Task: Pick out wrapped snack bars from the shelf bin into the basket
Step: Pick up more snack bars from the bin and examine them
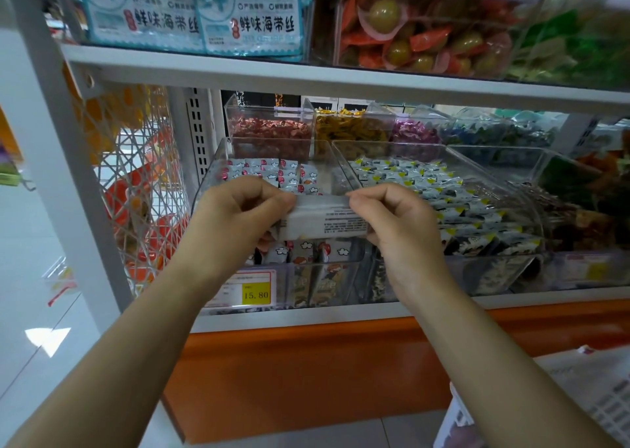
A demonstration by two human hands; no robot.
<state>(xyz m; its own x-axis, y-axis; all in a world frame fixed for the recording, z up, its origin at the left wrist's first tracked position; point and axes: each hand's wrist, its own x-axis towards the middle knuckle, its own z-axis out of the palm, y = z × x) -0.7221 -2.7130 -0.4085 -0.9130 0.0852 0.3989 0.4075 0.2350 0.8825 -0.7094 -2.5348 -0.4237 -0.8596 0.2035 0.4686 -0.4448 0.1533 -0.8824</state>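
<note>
A white wrapped snack bar point(322, 219) with small printed text is held level over the left clear shelf bin point(218, 161). My left hand point(235, 216) grips its left end and my right hand point(395, 216) grips its right end, fingers curled. The bin below holds several small wrapped bars point(289, 175) printed with clouds and red dots. A white basket point(606, 403) shows partly at the bottom right corner, low beside the shelf.
A second clear bin point(511, 216) to the right holds several white, black and yellow packets point(443, 192). Smaller candy bins point(272, 130) stand behind. A yellow price tag point(255, 294) sits on the shelf front, with an orange base panel point(306, 379) below. A wire rack point(136, 192) hangs left.
</note>
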